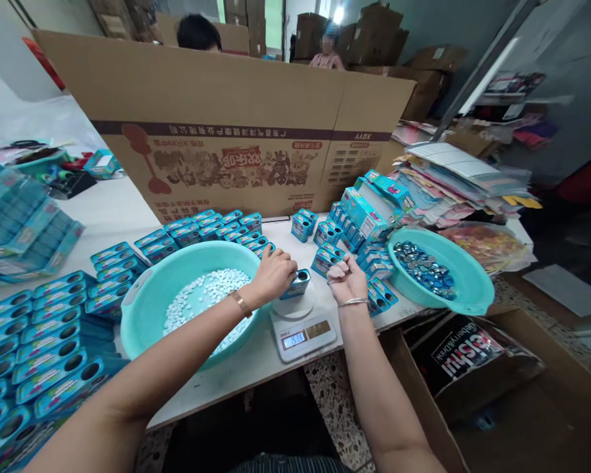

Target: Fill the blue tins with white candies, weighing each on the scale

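Observation:
A small blue box (299, 284) with a round hole in its top sits on a white digital scale (303, 341) with a lit display. My left hand (272, 274) reaches over the teal basin (142, 328) of white tablets (192, 299), its fingers closed at the left end of that box, which they partly cover. To the right of the scale, my right hand (347, 281) is raised with the fingers curled together; whatever lies inside them is hidden. Behind it stand several more blue boxes (325, 259).
At the right, a second teal basin (467, 282) holds shiny blue-and-silver pieces (423, 266). Rows of blue boxes (54, 341) fill the left side. A large cardboard panel (217, 85) stands across the back, with people beyond it. An open carton (522, 407) sits on the floor.

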Available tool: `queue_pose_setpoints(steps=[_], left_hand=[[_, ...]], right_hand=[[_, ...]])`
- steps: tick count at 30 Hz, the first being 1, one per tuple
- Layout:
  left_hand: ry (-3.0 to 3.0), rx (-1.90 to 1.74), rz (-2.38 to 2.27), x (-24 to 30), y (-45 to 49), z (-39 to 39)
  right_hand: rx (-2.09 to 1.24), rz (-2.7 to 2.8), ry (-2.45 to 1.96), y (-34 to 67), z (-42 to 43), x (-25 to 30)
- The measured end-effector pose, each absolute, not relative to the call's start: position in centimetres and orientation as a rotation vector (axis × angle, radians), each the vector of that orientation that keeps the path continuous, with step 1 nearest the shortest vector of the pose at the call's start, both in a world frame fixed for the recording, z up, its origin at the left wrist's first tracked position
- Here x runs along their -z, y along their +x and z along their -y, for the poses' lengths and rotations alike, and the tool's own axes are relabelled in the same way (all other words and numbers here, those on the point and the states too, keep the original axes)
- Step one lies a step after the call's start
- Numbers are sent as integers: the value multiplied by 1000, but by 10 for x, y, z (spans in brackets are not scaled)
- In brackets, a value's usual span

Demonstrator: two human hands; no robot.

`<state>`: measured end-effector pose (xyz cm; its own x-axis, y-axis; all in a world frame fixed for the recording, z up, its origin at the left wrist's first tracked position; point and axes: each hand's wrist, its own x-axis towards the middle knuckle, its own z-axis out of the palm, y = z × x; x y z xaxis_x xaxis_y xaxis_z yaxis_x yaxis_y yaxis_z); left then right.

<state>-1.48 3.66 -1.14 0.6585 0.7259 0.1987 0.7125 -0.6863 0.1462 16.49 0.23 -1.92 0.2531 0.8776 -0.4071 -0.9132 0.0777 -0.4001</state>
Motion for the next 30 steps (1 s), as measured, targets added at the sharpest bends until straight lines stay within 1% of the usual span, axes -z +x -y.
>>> queue_pose_setpoints(steps=[3, 9, 14, 17, 20, 25, 30], left_hand=[[2820, -417, -1154, 14, -6, -38], [2613, -488, -1094, 15, -1, -37], [2605, -189, -1231, 20, 0, -31], [2608, -105, -1247, 24, 1, -32], [2557, -189, -1257, 26, -3, -33], [2660, -537, -1263, 26, -26, -24], [2761, -627, -1199, 39, -40, -11]], right_hand=[[-1349, -43, -653, 170, -4, 28], [-1369, 18, -631, 186, -4, 40], [-1347, -41, -624, 191, -2, 42], [-1336, -55, -611, 192, 0, 45], [-1336, -41, -611, 194, 2, 47], [-1322, -89, -613, 200, 4, 46], [-1321, -97, -612, 200, 5, 44]])
